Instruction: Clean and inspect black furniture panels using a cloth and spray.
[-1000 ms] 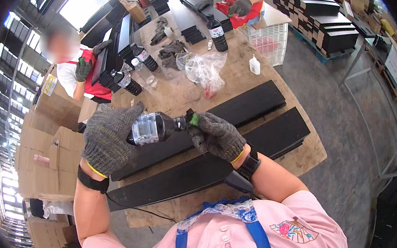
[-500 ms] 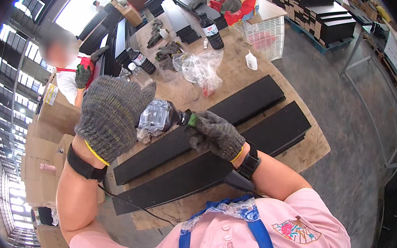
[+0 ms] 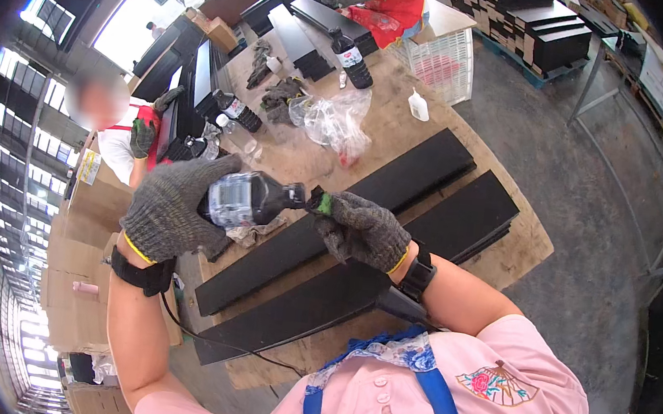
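Note:
My left hand [image 3: 170,206], in a grey knit glove with a yellow cuff, is wrapped round a dark bottle [image 3: 246,200] with a pale label. The bottle lies tilted nearly on its side above the table, its neck toward my right hand. My gloved right hand [image 3: 367,233] has its fingers closed in a pinch, with green on the fingertips. Between them sits a small black piece [image 3: 315,198], too small to name, just off the bottle's mouth. Below both hands, two stacks of long black boards [image 3: 423,164] lie slantwise on the table.
On the worn table [image 3: 531,250] stand another dark bottle [image 3: 352,59], a lying dark bottle [image 3: 237,110], a clear bottle [image 3: 235,132], a white squeeze bottle [image 3: 418,105], a plastic bag [image 3: 330,123] and loose gloves [image 3: 282,98]. Two co-workers stand at its far and left sides.
My left hand has drawn the bottle slightly left and down, opening a small gap between its neck and my right fingers. The right hand has barely moved. The far co-worker's hands have come together.

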### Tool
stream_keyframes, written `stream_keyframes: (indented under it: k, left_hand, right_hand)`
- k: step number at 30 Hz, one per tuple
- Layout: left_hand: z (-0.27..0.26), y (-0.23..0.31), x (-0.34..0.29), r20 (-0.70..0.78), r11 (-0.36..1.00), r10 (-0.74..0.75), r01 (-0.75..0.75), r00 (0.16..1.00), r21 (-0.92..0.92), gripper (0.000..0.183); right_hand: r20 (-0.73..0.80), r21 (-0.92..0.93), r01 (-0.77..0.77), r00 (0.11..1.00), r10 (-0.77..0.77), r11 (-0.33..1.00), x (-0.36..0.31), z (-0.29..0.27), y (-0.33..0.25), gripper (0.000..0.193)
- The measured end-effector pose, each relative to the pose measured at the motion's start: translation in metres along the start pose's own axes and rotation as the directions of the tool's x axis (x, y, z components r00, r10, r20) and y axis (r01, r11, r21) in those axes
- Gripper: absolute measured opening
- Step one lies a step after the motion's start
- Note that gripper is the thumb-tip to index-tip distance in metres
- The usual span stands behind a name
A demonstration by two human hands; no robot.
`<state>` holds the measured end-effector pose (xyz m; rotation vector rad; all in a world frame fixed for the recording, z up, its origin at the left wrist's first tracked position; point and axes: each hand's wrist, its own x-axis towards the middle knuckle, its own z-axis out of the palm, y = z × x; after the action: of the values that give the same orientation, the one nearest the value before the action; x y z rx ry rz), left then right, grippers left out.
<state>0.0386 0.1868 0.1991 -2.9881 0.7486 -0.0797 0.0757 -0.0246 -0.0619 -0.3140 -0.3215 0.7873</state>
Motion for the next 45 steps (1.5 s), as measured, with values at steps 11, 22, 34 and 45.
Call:
stream_keyframes:
  k: [11,22,34,45]
  left_hand:
    - [0.003,-0.01,-0.012,0.003,0.999,-0.042,0.042,0.999,-0.02,0.076]
    - [0.013,0.031,0.006,-0.124,0.864,0.245,-0.159,0.962,0.477,0.044]
    - [0.005,-0.015,-0.026,0.01,0.986,-0.166,0.166,0.986,-0.021,0.084]
    - [0.008,0.008,-0.01,0.101,0.995,-0.076,0.07,0.992,0.065,0.081]
  right_hand:
    - [-0.094,-0.151,-0.114,0.991,0.1,0.982,0.005,0.021,-0.011,0.031]
    - [-0.173,-0.251,-0.106,0.983,0.064,0.962,-0.007,0.021,-0.005,0.037]
    - [-0.107,-0.111,-0.091,0.991,0.079,0.99,0.007,0.011,-0.003,0.031]
    - [-0.106,-0.19,-0.156,0.985,0.138,0.969,0.002,0.011,-0.007,0.033]
